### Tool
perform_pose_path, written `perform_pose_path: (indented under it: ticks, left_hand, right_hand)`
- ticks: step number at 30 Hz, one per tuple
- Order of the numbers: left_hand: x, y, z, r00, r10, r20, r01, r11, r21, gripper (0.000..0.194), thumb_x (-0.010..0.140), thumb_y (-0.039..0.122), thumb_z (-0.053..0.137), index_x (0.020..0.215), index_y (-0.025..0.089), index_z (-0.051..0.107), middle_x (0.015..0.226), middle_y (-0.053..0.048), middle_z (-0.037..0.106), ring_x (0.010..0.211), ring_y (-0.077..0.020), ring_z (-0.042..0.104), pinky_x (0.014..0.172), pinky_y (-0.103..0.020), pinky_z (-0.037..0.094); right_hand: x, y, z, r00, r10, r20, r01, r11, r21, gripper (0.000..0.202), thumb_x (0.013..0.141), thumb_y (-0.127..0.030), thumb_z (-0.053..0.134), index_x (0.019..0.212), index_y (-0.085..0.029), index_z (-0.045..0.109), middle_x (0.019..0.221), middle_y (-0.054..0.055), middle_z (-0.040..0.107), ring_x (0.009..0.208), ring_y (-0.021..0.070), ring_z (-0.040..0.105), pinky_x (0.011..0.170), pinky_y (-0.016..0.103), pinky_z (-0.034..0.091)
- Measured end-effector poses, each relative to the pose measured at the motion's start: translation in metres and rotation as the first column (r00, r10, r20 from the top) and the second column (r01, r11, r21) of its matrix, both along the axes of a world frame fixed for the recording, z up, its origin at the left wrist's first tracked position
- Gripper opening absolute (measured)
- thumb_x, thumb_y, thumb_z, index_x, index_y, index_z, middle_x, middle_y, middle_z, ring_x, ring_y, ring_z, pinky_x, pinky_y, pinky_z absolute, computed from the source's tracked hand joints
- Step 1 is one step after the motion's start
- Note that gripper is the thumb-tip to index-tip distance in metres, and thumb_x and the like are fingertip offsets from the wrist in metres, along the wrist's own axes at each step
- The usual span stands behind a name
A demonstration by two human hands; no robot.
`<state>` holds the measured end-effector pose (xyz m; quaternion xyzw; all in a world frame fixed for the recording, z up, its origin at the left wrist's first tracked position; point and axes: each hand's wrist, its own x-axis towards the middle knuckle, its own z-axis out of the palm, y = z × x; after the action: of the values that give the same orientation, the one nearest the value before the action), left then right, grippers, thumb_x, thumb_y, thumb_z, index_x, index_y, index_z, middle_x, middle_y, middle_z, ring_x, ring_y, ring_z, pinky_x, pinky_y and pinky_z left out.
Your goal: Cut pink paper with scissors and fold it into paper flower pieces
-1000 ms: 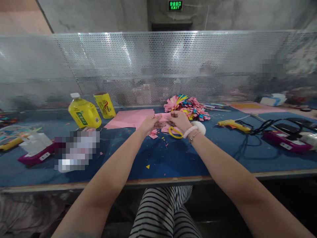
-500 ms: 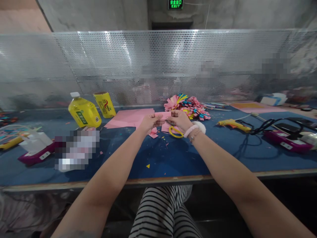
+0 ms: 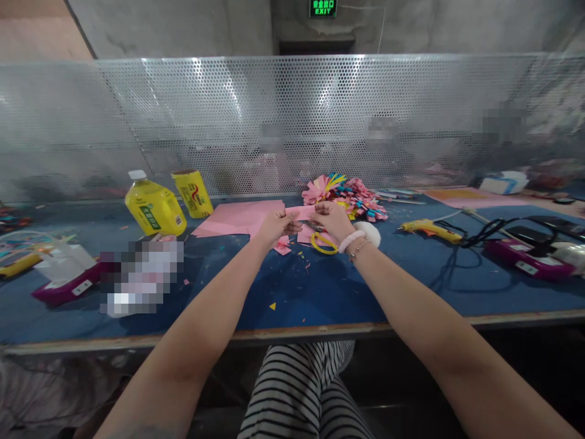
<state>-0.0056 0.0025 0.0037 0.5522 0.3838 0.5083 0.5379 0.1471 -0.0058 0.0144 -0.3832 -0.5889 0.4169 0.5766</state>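
A small strip of pink paper [image 3: 300, 211] is stretched between my two hands above the blue table. My left hand [image 3: 280, 227] pinches its left end, and my right hand [image 3: 331, 219] grips the right end. Below and between them lie pink paper scraps [image 3: 283, 245] and yellow-handled scissors [image 3: 325, 243], whose blades I cannot make out. Larger pink sheets [image 3: 228, 219] lie flat to the left of my left hand. Just behind my right hand sits a heap of fringed paper flowers [image 3: 338, 194] in pink, yellow and blue.
A yellow jug [image 3: 154, 207] and a cut yellow container [image 3: 192, 194] stand at the left. A yellow glue gun [image 3: 432, 230] lies right, near a purple power strip [image 3: 530, 259] and black cables. A perforated metal screen [image 3: 292, 122] closes off the table's back.
The pink paper between my hands looks narrower than before, as if folded or tilted. Both hands hold almost the same place.
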Motion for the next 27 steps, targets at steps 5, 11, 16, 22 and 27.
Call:
perform_pose_path:
  ticks: [5,11,16,22,27]
  left_hand:
    - [0.000,0.000,0.000,1.000,0.005,0.019,-0.005,1.000,-0.003,0.023,0.066,0.031,0.064,0.074,0.013,0.052,0.055,-0.003,0.063,0.049,-0.0107,0.059,0.056,-0.023,0.049]
    - [0.000,0.000,-0.001,0.999,0.001,0.039,0.000,1.000,-0.010,0.024,0.065,0.030,0.066,0.075,0.012,0.053,0.058,-0.005,0.064,0.054,-0.0125,0.062,0.057,-0.023,0.050]
    - [-0.001,0.002,-0.002,1.000,0.005,0.028,-0.005,1.000,0.005,0.025,0.064,0.031,0.066,0.072,0.012,0.053,0.057,-0.005,0.064,0.052,-0.0122,0.061,0.056,-0.023,0.050]
    - [0.001,-0.003,0.000,0.995,0.020,-0.096,-0.015,0.998,0.053,0.023,0.064,0.032,0.066,0.069,0.011,0.056,0.054,-0.004,0.063,0.049,-0.0107,0.059,0.057,-0.024,0.049]
    - [0.005,-0.010,0.002,0.977,-0.033,-0.210,0.054,0.994,0.097,0.024,0.064,0.035,0.064,0.069,0.012,0.060,0.055,-0.004,0.063,0.050,-0.0110,0.058,0.057,-0.025,0.048]
  right_hand:
    - [0.002,0.001,0.000,0.999,0.005,0.032,-0.006,0.999,0.039,0.021,0.056,-0.012,0.062,0.071,-0.014,0.048,0.065,-0.002,0.051,0.059,0.0079,0.051,0.062,0.026,0.047]
    - [0.003,0.003,-0.002,0.997,-0.009,0.080,0.002,0.996,0.090,0.024,0.053,-0.015,0.063,0.072,-0.014,0.049,0.066,-0.002,0.051,0.061,0.0079,0.049,0.062,0.026,0.045]
    - [0.005,0.003,-0.003,0.993,-0.002,0.118,-0.009,0.996,0.089,0.024,0.053,-0.016,0.063,0.072,-0.014,0.048,0.066,-0.003,0.050,0.059,0.0074,0.048,0.060,0.025,0.043]
    - [0.008,0.002,-0.004,0.962,-0.030,0.271,-0.021,0.983,0.184,0.029,0.057,-0.022,0.064,0.082,-0.014,0.054,0.085,0.005,0.057,0.073,0.0109,0.051,0.067,0.026,0.043]
    - [0.005,-0.004,-0.001,0.944,-0.010,0.329,-0.070,0.971,0.230,0.014,0.066,-0.026,0.057,0.072,-0.014,0.058,0.071,0.003,0.058,0.067,0.0108,0.052,0.065,0.024,0.042]
